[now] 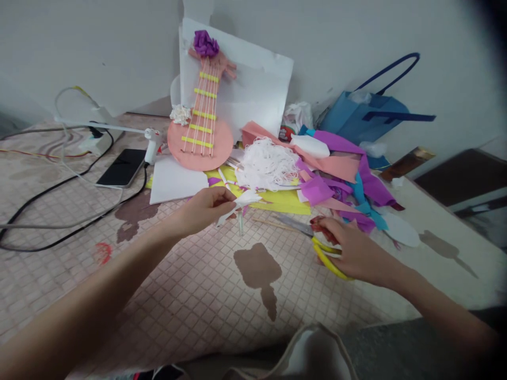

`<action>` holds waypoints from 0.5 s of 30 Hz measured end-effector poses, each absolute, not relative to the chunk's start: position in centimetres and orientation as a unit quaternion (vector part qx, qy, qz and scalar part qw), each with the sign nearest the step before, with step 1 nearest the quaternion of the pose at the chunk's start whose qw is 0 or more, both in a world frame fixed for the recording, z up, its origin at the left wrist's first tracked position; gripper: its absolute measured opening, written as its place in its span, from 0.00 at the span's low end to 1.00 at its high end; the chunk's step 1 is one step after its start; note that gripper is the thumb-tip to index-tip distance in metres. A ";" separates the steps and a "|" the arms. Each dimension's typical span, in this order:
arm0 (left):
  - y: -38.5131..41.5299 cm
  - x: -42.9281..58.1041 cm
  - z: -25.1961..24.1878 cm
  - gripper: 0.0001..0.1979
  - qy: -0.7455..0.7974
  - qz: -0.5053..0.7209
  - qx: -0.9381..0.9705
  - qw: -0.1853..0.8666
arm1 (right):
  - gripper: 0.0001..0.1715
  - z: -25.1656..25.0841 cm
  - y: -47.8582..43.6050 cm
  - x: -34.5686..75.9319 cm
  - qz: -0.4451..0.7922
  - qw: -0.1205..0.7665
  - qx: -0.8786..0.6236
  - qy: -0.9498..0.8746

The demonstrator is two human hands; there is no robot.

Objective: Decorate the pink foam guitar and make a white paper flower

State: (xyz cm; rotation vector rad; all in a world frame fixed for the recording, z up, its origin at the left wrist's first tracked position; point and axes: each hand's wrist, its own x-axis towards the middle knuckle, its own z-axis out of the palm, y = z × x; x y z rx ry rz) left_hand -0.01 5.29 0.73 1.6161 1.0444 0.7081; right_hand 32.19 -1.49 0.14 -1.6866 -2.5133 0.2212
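Observation:
Pinched in my left hand (206,210) is a piece of white crepe paper (246,199), its loose ends fanning out to the right. My right hand (350,244) is closed on yellow-handled scissors (328,260), whose grey blades (295,223) point left towards the white paper but stay apart from it. Something reddish-brown shows by the right fingertips; I cannot make out what it is. Behind both hands lies a tangle of white string (268,164) on yellow paper (283,201). Under the left hand's paper, a small greenish strip (240,224) is partly visible.
A pink paper guitar (200,140) with a purple flower leans on a white board (255,79). At left are a glue gun (151,145), a phone (122,167) and looping cables. Purple (317,190) and pink scraps, plus a blue bag (352,119), lie right.

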 end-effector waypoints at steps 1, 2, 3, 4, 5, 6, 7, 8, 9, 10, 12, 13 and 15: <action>5.3 0.0 0.8 0.05 0.434 0.296 0.679 0.513 | 0.26 0.6 -1.5 31.3 0.060 0.040 -0.548 -0.834; 5.2 0.0 0.8 0.05 0.434 0.297 0.684 0.506 | 0.24 1.1 -1.4 30.5 0.046 0.024 -0.547 -0.835; 5.2 0.0 0.8 0.05 0.433 0.296 0.691 0.497 | 0.23 1.4 -1.3 29.9 0.029 0.008 -0.549 -0.835; 5.2 -0.1 0.7 0.05 0.433 0.296 0.698 0.488 | 0.23 1.6 -1.2 29.3 0.012 -0.006 -0.551 -0.834; 5.2 -0.1 0.7 0.05 0.434 0.295 0.705 0.477 | 0.24 1.8 -1.0 29.0 -0.003 -0.017 -0.551 -0.834; 5.2 -0.2 0.7 0.05 0.435 0.294 0.711 0.467 | 0.25 1.8 -0.8 28.7 -0.016 -0.024 -0.551 -0.834; 5.2 -0.2 0.6 0.05 0.437 0.293 0.716 0.458 | 0.25 1.9 -0.6 28.6 -0.028 -0.027 -0.551 -0.833; 5.2 -0.2 0.6 0.05 0.440 0.290 0.720 0.452 | 0.26 1.9 -0.4 28.5 -0.037 -0.026 -0.552 -0.833; 5.2 -0.2 0.6 0.05 0.442 0.288 0.722 0.447 | 0.26 1.9 -0.2 28.5 -0.044 -0.022 -0.553 -0.832; 5.1 -0.2 0.6 0.05 0.443 0.288 0.724 0.445 | 0.26 1.8 0.0 28.5 -0.049 -0.017 -0.554 -0.831; 5.0 -0.2 0.7 0.05 0.441 0.291 0.724 0.444 | 0.26 1.8 0.4 28.6 -0.052 -0.010 -0.550 -0.833; 5.0 -0.1 0.8 0.05 0.440 0.294 0.724 0.443 | 0.27 1.8 0.5 28.6 -0.051 -0.010 -0.546 -0.836; 4.8 0.1 1.0 0.05 0.440 0.296 0.724 0.440 | 0.28 1.9 0.7 28.5 -0.051 -0.014 -0.537 -0.842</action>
